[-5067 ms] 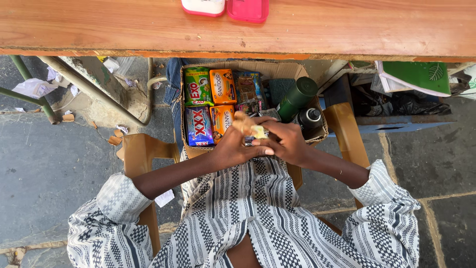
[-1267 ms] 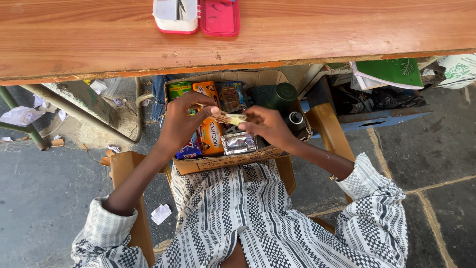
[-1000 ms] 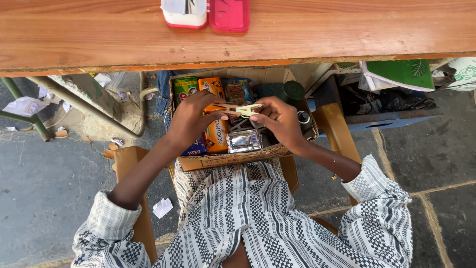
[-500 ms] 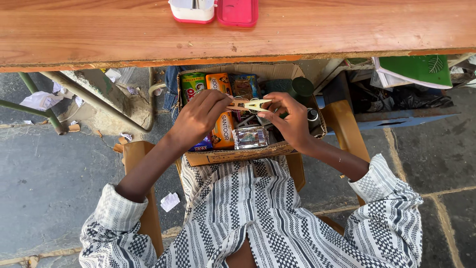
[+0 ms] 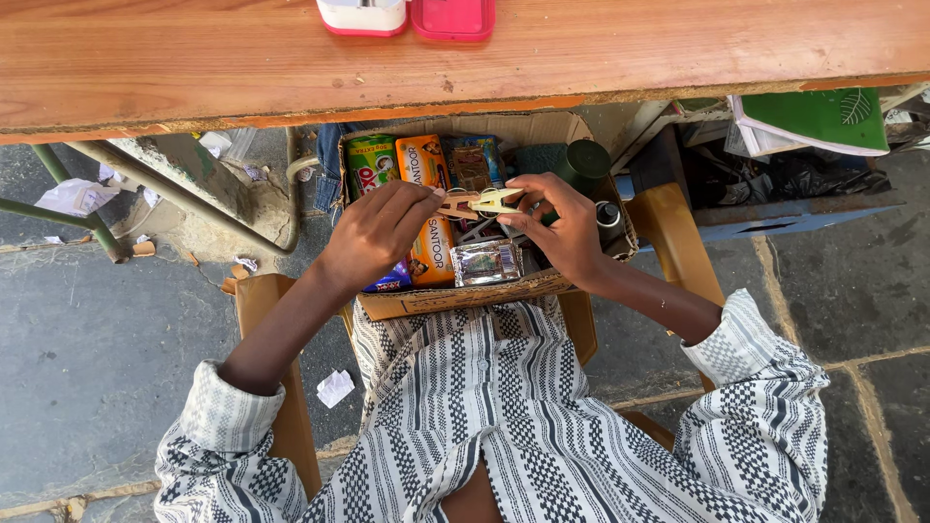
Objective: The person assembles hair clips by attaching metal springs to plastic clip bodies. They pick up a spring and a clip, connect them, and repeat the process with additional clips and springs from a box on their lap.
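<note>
A cardboard box [image 5: 455, 293] rests on my lap, filled with packets: a green one [image 5: 372, 162], an orange one [image 5: 427, 208] and a small silver sachet [image 5: 486, 261]. Above the box both hands grip a small flat pale strip-like item [image 5: 481, 202]. My left hand [image 5: 380, 230] pinches its left end and my right hand [image 5: 555, 224] pinches its right end. What the item is cannot be made out. A dark green cylinder [image 5: 581, 162] lies in the box's far right corner.
A wooden table [image 5: 581, 48] spans the top, bearing a white and a pink case [image 5: 451, 16] at its far edge. I sit on a wooden chair [image 5: 266, 310]. A green folder [image 5: 821, 118] and dark bags lie right. Paper scraps dot the stone floor.
Both hands have risen from just above my lap to over the box's middle, still sharing the small pale item. It now lies stretched sideways between my fingertips.
</note>
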